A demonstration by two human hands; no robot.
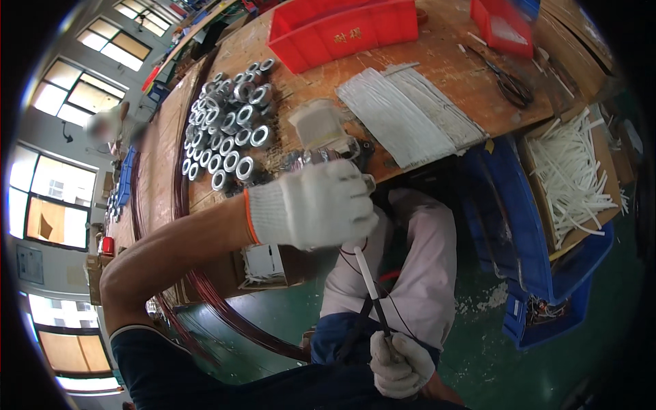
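My left hand (331,208), in a white knit glove with an orange cuff edge, is closed in a fist over the table's front edge. What its fingers hold is hidden. A metal part (369,182) shows beside its knuckles. Lower down, near my lap, my gloved right hand (400,365) is closed around a dark cable (378,311). A white sleeve (365,272) covers the cable's upper part and points up toward my left hand. Thin dark red wire loops beside the sleeve.
Many silver metal rings (229,123) stand grouped on the wooden table (301,55). Beyond are a red bin (345,34), flat whitish sheets (403,113) and black-handled scissors (512,89). At right, a box of white tubes (570,178) sits in a blue bin (506,212). Red-brown wires (239,328) hang off the left.
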